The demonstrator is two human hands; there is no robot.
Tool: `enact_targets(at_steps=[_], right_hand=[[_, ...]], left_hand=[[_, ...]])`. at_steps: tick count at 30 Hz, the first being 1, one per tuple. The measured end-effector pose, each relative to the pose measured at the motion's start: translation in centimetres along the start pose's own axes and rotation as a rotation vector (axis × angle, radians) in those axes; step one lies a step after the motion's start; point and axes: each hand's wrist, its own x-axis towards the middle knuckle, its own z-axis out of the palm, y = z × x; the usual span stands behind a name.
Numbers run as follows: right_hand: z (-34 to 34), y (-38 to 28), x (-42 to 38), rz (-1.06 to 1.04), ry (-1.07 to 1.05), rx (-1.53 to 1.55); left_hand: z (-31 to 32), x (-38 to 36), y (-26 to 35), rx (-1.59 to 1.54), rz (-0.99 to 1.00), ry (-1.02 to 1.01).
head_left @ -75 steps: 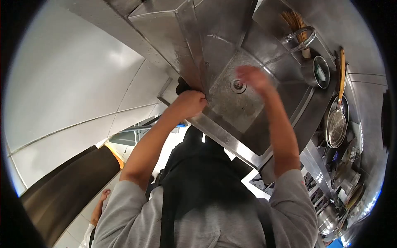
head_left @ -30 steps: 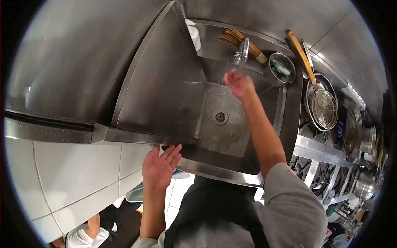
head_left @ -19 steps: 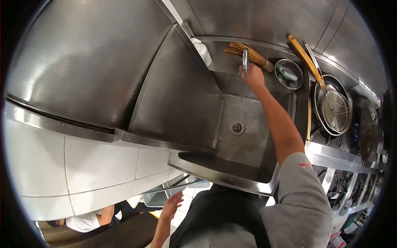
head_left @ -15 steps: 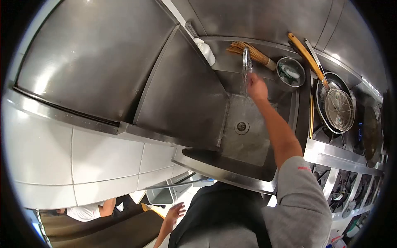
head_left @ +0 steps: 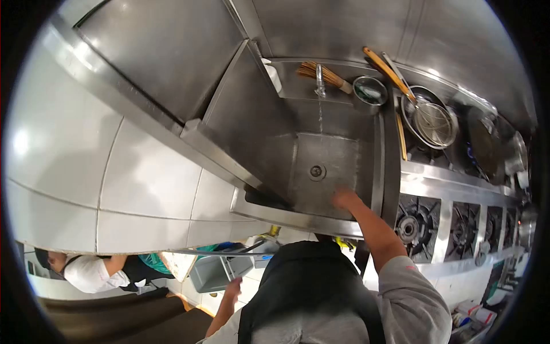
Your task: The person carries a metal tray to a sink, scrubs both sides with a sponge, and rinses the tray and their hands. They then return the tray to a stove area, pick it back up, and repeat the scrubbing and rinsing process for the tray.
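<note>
Hovering over boxy, smooth-steel sink (head_left: 335, 156): right hand (head_left: 345, 199) | left hand (head_left: 232, 290) outside | grips: cannot tell

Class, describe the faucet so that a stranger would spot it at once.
Find the steel sink mid-picture. At its far edge lies a brown-bristled brush beside a metal bowl. The faucet is the shiny spout crossing in front of the brush, the only one pouring water.

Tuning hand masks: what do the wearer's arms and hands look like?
Left hand and right hand bare, the right blurred. Forearms bare too. Right sleeve: grey, short, faint red marking near the hem, unreadable. Left sleeve: grey, only partly in view.
</note>
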Motion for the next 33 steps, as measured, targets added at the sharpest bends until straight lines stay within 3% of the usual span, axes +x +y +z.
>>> enact_targets(at_steps=[2,4,6,9,11,12,15,18,19,20,21,22,23,24,28,29,30,32,33], right_hand=[[-3.7,-3.9,-5.7,0.024,0.212,0.004],[-5.7,-6.6,-10.7,0.007,0.394,-0.010],[-5.1,-6.9,-13.9,-0.093,0.597,-0.029],[-5.1,-6.8,-22.8,-0.274,0.529,0.038],[-2.0,-3.8,-27.4,-0.290,0.440,-0.051],[-0.3,-2.4,-29.4,-0.190,0.287,-0.126],[8.4,5.5,-34.4,0.070,-0.111,-0.338],[19.2,14.4,-40.8,0.400,-0.475,-0.112],[24.9,18.4,-42.3,0.321,-0.565,-0.107],[30.2,22.5,-44.9,0.452,-0.674,-0.113],[38.9,29.3,-47.8,0.309,-0.590,-0.109],[35.8,23.4,-52.0,0.753,-0.664,0.189],[39.6,23.4,-55.8,1.110,-0.300,0.770],[41.6,23.8,-58.0,1.226,-0.332,0.952],[46.8,23.7,-64.0,1.241,-0.085,1.187],[48.8,24.5,-64.5,1.241,-0.004,1.191],[52.7,28.0,-63.6,1.189,-0.146,1.112],[49.4,28.0,-62.5,0.926,-0.133,0.732],[47.0,26.8,-63.6,0.880,-0.013,0.729]], left_hand=[[2.3,-3.7,6.4,-0.183,0.147,0.020],[3.0,-5.0,8.7,-0.167,0.279,-0.012],[2.9,-4.3,7.3,-0.142,0.377,-0.034],[2.3,-1.9,1.6,0.045,0.466,-0.051],[1.1,-1.3,-3.5,0.337,0.538,-0.058],[0.3,-1.1,-6.1,0.425,0.526,-0.087],[-2.2,-0.8,-12.8,0.473,0.274,-0.232],[-4.0,-0.7,-16.1,0.458,0.086,-0.321],[-4.3,-0.7,-16.5,0.443,0.050,-0.335],[-4.4,-0.4,-16.5,0.427,0.022,-0.347],[-4.2,-0.2,-16.3,0.411,0.003,-0.354],[-4.0,0.3,-15.9,0.388,0.002,-0.357],[-3.7,0.7,-15.5,0.360,0.013,-0.353],[-3.2,1.1,-14.6,0.340,0.041,-0.353],[-0.5,-1.6,-5.7,0.272,0.367,-0.376],[-0.3,-0.3,-3.9,0.339,0.497,-0.473],[0.0,0.4,-2.0,0.390,0.632,-0.565],[2.5,2.6,2.5,0.516,0.598,-0.539],[4.1,3.2,4.3,0.564,0.587,-0.503]])
